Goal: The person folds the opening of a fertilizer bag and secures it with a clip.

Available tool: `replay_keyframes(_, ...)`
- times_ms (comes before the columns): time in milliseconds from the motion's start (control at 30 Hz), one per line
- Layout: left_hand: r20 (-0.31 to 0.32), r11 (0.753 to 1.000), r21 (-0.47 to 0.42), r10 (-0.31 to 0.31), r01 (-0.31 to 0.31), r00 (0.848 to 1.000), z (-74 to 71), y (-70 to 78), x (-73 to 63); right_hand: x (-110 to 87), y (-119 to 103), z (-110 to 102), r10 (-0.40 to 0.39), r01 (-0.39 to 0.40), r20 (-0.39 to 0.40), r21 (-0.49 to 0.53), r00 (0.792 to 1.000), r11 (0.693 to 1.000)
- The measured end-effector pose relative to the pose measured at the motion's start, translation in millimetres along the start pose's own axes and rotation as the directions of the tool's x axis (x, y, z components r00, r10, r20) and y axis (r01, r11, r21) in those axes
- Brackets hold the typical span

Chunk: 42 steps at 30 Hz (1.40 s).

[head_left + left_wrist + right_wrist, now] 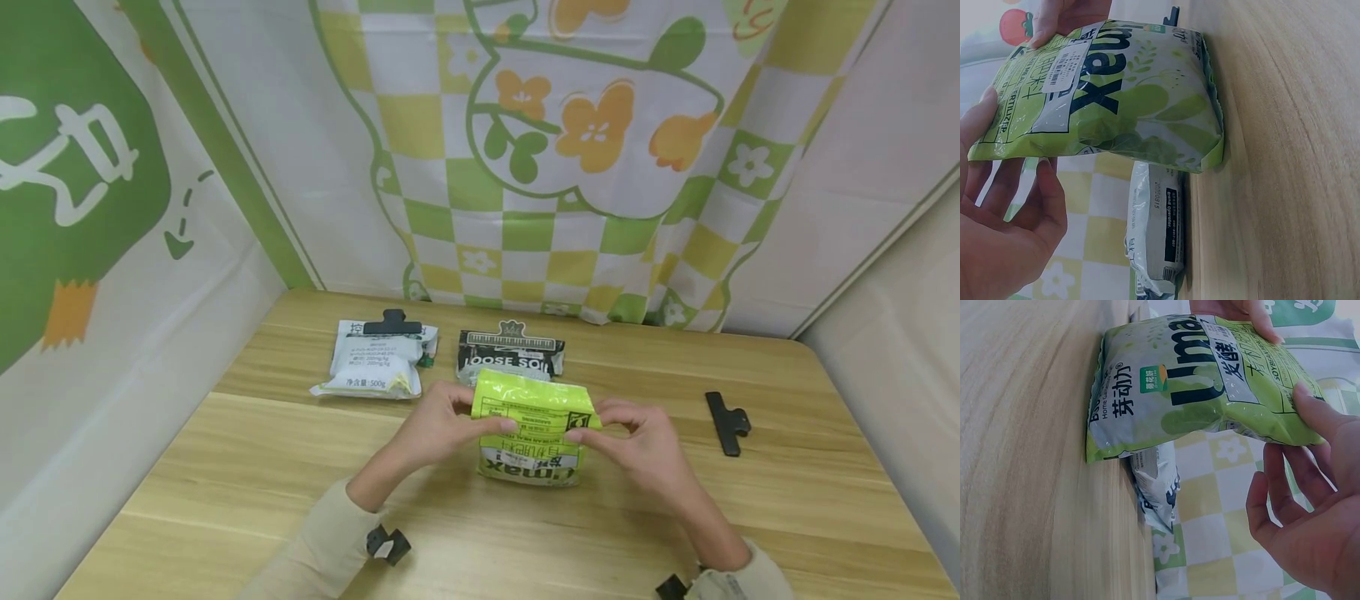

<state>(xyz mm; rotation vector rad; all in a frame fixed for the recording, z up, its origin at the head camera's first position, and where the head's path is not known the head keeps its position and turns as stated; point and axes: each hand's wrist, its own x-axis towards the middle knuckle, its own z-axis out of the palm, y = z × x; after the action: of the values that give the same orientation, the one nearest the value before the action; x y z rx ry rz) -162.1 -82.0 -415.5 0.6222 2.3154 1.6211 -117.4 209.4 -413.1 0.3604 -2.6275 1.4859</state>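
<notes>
A bright green fertilizer bag [531,433] stands on its end at the middle of the table. My left hand [442,419] pinches its upper left side, thumb on the printed front and fingers behind. On the opposite side my right hand [643,442] pinches the upper right corner in the same way. In the left wrist view, the bag's bottom seam [1211,81] is down at the wooden tabletop. The right wrist view shows the bag [1200,394] bulging below and flattened between the two hands at its top.
Behind to the left lies a white 500g bag [371,367] with a black clip [392,322] on top. A black "Loose Soil" bag [510,360] with a decorated clip [512,337] is partly hidden behind the green one. Another black clip [726,423] lies at the right. A patterned curtain [540,242] hangs behind.
</notes>
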Motion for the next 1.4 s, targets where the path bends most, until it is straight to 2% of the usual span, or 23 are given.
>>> replay_keyframes(133, 0.000, 1.000, -0.017, -0.012, 0.012, 1.000, -2.1, 0.7, -0.3, 2.1, 1, -1, 0.017, -0.017, -0.005, 0.014, 1.000, 1.000)
replay_keyframes(333, -0.005, 0.998, -0.046, -0.045, 0.044, 0.999, -3.4, 4.8, -1.8, 2.6, 2, -3, 0.042, -0.043, 0.020, 0.102, 0.999, 0.994)
replay_keyframes(567, -0.034, 0.998, -0.044, -0.037, 0.035, 0.999, -3.8, 6.0, -1.7, 1.9, 2, -3, 0.104, -0.108, 0.030, 0.173, 0.994, 0.979)
replay_keyframes(767, -0.066, 0.999, -0.023, -0.034, 0.032, 0.997, -3.5, 7.4, -2.1, 2.0, -2, -3, 0.131, -0.135, 0.038, 0.169, 0.991, 0.976)
replay_keyframes(1133, -0.125, 0.997, -0.002, -0.072, 0.073, 0.990, -2.3, 8.3, -2.9, 1.8, -9, -2, 0.221, -0.225, 0.038, 0.160, 0.974, 0.961)
replay_keyframes(1400, -0.152, 0.997, 0.017, -0.068, 0.071, 0.986, -1.7, 7.9, -2.7, 3.4, -9, -1, 0.237, -0.235, 0.004, 0.136, 0.972, 0.962)
